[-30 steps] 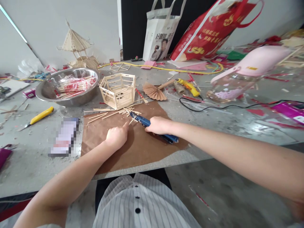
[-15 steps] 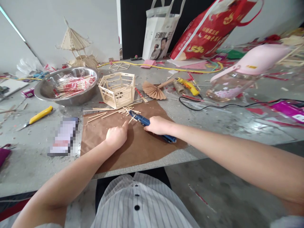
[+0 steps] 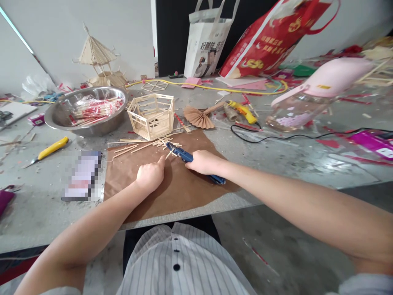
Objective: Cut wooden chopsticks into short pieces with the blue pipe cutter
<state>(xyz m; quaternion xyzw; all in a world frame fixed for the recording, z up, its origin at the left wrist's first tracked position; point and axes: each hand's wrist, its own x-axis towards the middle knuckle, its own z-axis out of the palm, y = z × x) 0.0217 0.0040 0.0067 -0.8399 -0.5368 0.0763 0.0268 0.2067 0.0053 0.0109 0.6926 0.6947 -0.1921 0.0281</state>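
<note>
My right hand [image 3: 203, 162] is wrapped round the handles of a pair of blue cutting shears [image 3: 183, 154], whose head points away and to the left. Between the thumb and index finger of my left hand [image 3: 150, 175] is a short thin wooden stick [image 3: 169, 154], which reaches to the jaws of the shears. Both hands are over a brown cloth [image 3: 181, 192]. Loose wooden sticks [image 3: 135, 148] lie along its far edge, some under the tip of the shears. Just behind them stands a hexagonal wooden stick frame [image 3: 151, 123].
A steel bowl [image 3: 89, 130] of wrapped sticks stands at left, near a yellow-handled knife [image 3: 53, 148] and a phone [image 3: 82, 176]. A paper fan [image 3: 201, 118], a yellow glue gun [image 3: 245, 112] with a black cord and a pink-lidded bottle [image 3: 307, 102] are at right. A stick pavilion [image 3: 96, 53] rises behind.
Hardly anything differs. The shears and my right hand have shifted very slightly to the left; my left hand keeps its place with the stick.
</note>
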